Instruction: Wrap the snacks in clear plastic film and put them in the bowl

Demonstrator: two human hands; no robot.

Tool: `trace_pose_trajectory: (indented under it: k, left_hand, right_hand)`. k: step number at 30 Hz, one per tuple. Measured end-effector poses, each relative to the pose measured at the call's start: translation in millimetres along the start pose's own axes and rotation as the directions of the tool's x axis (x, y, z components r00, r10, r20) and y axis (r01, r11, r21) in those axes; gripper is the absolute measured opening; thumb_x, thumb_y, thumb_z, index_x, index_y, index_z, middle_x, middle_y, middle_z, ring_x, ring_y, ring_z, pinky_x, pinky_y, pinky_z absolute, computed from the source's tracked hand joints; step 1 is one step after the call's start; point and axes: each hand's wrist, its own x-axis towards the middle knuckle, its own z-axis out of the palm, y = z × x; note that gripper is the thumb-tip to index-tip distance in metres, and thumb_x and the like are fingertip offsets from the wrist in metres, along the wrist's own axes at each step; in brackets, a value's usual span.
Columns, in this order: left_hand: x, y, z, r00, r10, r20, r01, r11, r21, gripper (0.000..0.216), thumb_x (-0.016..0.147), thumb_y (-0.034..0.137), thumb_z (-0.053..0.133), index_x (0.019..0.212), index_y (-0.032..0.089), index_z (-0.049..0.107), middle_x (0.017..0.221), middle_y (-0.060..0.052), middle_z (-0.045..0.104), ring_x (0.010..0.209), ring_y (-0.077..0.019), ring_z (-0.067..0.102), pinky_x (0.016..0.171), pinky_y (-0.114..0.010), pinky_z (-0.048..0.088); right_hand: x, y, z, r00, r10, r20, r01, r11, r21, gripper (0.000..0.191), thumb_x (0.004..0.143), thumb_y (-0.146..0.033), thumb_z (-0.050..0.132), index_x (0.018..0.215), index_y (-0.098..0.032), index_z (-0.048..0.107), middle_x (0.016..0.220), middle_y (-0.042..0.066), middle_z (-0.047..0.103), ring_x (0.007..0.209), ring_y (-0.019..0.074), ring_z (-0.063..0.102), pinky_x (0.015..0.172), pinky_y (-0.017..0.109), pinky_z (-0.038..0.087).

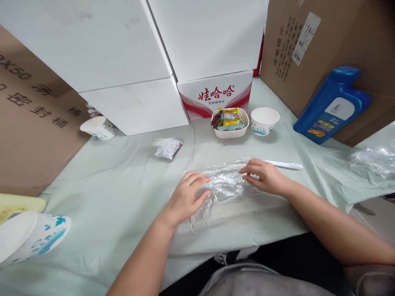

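Observation:
A crumpled sheet of clear plastic film (226,184) lies in front of me on the pale green cloth. At its left end is my left hand (187,195), fingers curved, with a gap between thumb and forefinger. My right hand (266,176) hovers over or rests on the other end, its fingers bent and parted; contact with the film is hard to make out. Neither hand visibly grips anything. Just beyond my right wrist lies a white plastic strip-like handle (285,165), partly hidden behind the hand. A small clear packet (168,148) sits beyond my left hand.
A white bowl of wrapped snacks (231,133) and a paper bowl (264,121) stand at the back. Other paper bowls (100,128) are on the left. A blue bottle (333,107) leans against a cardboard box (321,41). White boxes (212,37) wall off the rear.

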Motion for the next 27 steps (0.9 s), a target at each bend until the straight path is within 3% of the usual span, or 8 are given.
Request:
trace_pose_trajectory:
  k: [2,5,9,13,15,17,22,27]
  left_hand:
    - [-0.8,5.9,3.2,0.974,0.034,0.226,-0.018,0.997,-0.075,0.024,0.079,0.030,0.067,0.103,0.026,0.066,0.109,-0.005,0.059,0.110,-0.0235,0.050,0.095,-0.038,0.045]
    - [-2.3,7.0,5.6,0.937,-0.001,0.349,0.029,0.997,-0.075,0.023,0.070,0.030,0.076,0.091,0.025,0.066,0.109,-0.004,0.056,0.112,-0.0238,0.048,0.095,-0.038,0.044]
    - [-2.4,5.1,3.2,0.932,-0.022,0.362,0.047,0.997,-0.059,0.013,0.071,0.024,0.074,0.078,0.022,0.063,0.107,-0.003,0.055,0.111,-0.0237,0.047,0.095,-0.038,0.044]
    - [-1.7,6.7,1.1,0.928,-0.032,0.371,0.056,0.997,-0.055,0.013,0.071,0.023,0.074,0.077,0.022,0.062,0.108,-0.003,0.054,0.112,-0.0238,0.047,0.095,-0.039,0.043]
    - [-1.8,7.6,1.0,0.928,-0.041,0.369,0.066,0.996,-0.055,0.014,0.070,0.023,0.073,0.077,0.022,0.062,0.108,-0.003,0.054,0.112,-0.0238,0.047,0.095,-0.039,0.043]
    - [-2.0,7.9,1.4,0.932,-0.047,0.360,0.073,0.996,-0.058,0.015,0.070,0.023,0.073,0.076,0.022,0.060,0.108,-0.003,0.055,0.111,-0.0238,0.047,0.094,-0.039,0.044]
    - [-2.5,8.5,2.1,0.932,-0.060,0.359,0.088,0.994,-0.063,0.017,0.070,0.024,0.073,0.071,0.021,0.057,0.108,-0.004,0.056,0.110,-0.0240,0.048,0.091,-0.038,0.046]
    - [-3.9,9.9,2.0,0.929,-0.029,0.370,0.055,0.997,-0.061,0.014,0.071,0.020,0.072,0.067,0.020,0.059,0.117,-0.003,0.056,0.115,-0.0251,0.048,0.093,-0.039,0.045]
  right_hand:
    - [-0.5,-2.6,-1.8,0.971,-0.041,0.234,0.026,0.997,0.067,0.020,0.091,-0.030,0.052,0.098,-0.023,0.069,0.087,0.006,0.065,0.081,0.0184,0.061,0.074,0.030,0.048]
    - [-2.4,5.4,-7.4,0.964,0.059,0.261,-0.052,0.998,-0.035,0.021,0.090,-0.028,0.050,0.095,-0.021,0.070,0.090,0.007,0.066,0.083,0.0195,0.062,0.075,0.031,0.047]
    - [-11.3,22.4,-28.1,0.944,0.286,0.162,-0.277,0.958,-0.074,0.024,0.090,-0.036,0.049,0.094,-0.021,0.067,0.085,0.005,0.068,0.074,0.0186,0.062,0.068,0.031,0.046]
    - [-23.8,24.9,-49.3,0.835,0.374,0.405,-0.426,0.904,0.044,0.027,0.077,-0.044,0.066,0.094,-0.023,0.061,0.075,-0.001,0.069,0.062,0.0158,0.062,0.056,0.026,0.044]
    - [-26.8,19.4,-51.3,0.805,0.344,0.483,-0.415,0.909,0.044,0.034,0.068,-0.040,0.074,0.093,-0.023,0.059,0.076,-0.002,0.069,0.063,0.0160,0.063,0.055,0.025,0.042]
    - [-26.4,11.8,-47.7,0.823,0.287,0.490,-0.347,0.937,0.034,0.035,0.065,-0.034,0.075,0.094,-0.023,0.059,0.078,-0.002,0.069,0.064,0.0160,0.063,0.055,0.025,0.041]
    - [-24.2,3.9,-42.2,0.865,0.184,0.467,-0.218,0.976,0.020,0.024,0.074,-0.012,0.054,0.094,-0.024,0.061,0.071,-0.002,0.065,0.063,0.0142,0.059,0.057,0.024,0.039]
    - [-33.5,15.2,-55.5,0.839,0.195,0.508,-0.237,0.971,0.019,0.019,0.076,-0.017,0.059,0.093,-0.026,0.064,0.073,-0.003,0.064,0.062,0.0136,0.058,0.057,0.025,0.040]
